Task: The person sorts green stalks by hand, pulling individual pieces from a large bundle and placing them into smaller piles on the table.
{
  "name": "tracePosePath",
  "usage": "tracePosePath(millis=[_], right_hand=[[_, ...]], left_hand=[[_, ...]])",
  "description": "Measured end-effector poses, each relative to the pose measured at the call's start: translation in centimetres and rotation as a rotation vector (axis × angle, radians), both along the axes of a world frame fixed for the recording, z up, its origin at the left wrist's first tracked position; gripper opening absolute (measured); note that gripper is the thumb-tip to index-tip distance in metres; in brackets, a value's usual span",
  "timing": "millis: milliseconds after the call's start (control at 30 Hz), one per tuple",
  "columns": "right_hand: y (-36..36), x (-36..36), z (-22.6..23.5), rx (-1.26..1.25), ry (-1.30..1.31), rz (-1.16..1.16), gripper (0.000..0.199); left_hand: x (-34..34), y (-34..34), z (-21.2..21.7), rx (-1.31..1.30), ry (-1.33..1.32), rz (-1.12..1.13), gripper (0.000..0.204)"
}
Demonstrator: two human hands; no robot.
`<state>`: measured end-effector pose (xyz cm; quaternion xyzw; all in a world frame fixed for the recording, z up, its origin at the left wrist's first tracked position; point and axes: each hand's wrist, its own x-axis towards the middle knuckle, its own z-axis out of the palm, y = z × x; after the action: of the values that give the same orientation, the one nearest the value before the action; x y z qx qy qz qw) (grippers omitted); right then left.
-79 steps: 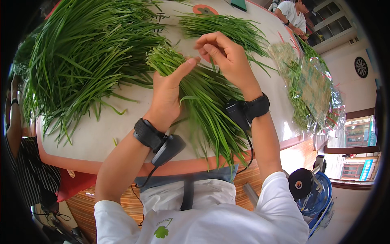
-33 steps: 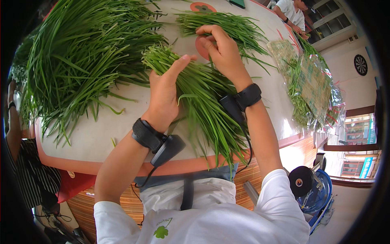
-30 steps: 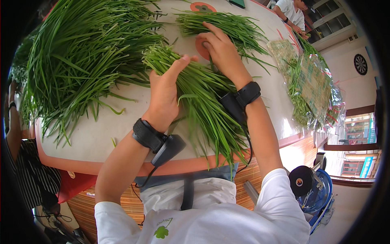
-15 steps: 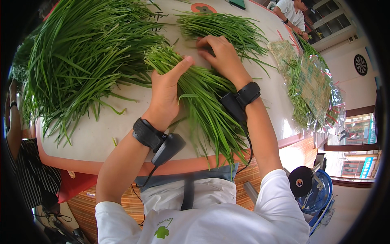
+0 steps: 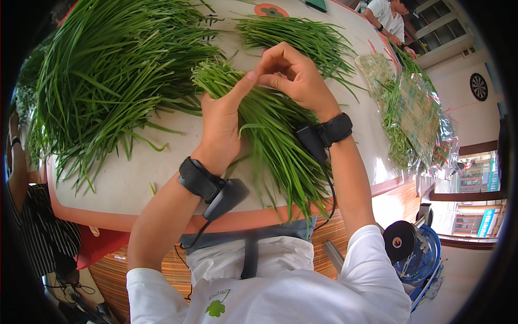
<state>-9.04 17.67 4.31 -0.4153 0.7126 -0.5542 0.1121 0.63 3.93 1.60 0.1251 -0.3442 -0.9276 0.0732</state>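
Note:
My left hand grips a thick bundle of long green chives near its cut ends, thumb pointing up toward my right hand. The bundle lies on the pale round table with its tips reaching past the near edge. My right hand hovers just above the bundle's top end, fingers curled and pinched together close to my left thumb; what it pinches is too small to make out. Both wrists wear black straps with small devices.
A big loose heap of chives covers the table's left half. A smaller pile of chives lies at the back. Bagged greens sit at the right edge. Another person works at the far side; a striped sleeve shows at the left.
My right hand has lifted off the table behind the bundle and drawn toward my left thumb, fingers now pinched. The left hand and the bundle have stayed put.

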Motion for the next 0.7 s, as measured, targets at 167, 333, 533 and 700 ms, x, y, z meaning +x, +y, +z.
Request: tracePosePath(millis=[167,333,533,700], right_hand=[[0.2,-1.7,-1.2,-0.055,0.060,-0.156,0.013],[0.7,-2.5,-2.3,0.338,0.567,-0.388,0.017],[0.4,-1.8,-2.0,0.323,0.459,-0.339,0.020],[0.2,-0.1,-0.2,0.145,0.017,-0.080,0.022]], left_hand=[[0.2,0.0,-0.1,0.081,-0.015,0.018,0.017],[0.2,-0.1,0.1,0.115,0.003,-0.007,0.015],[0.1,-0.3,-0.9,-0.031,0.028,0.006,0.017],[-0.1,-0.2,-0.4,0.049,0.002,-0.013,0.019]])
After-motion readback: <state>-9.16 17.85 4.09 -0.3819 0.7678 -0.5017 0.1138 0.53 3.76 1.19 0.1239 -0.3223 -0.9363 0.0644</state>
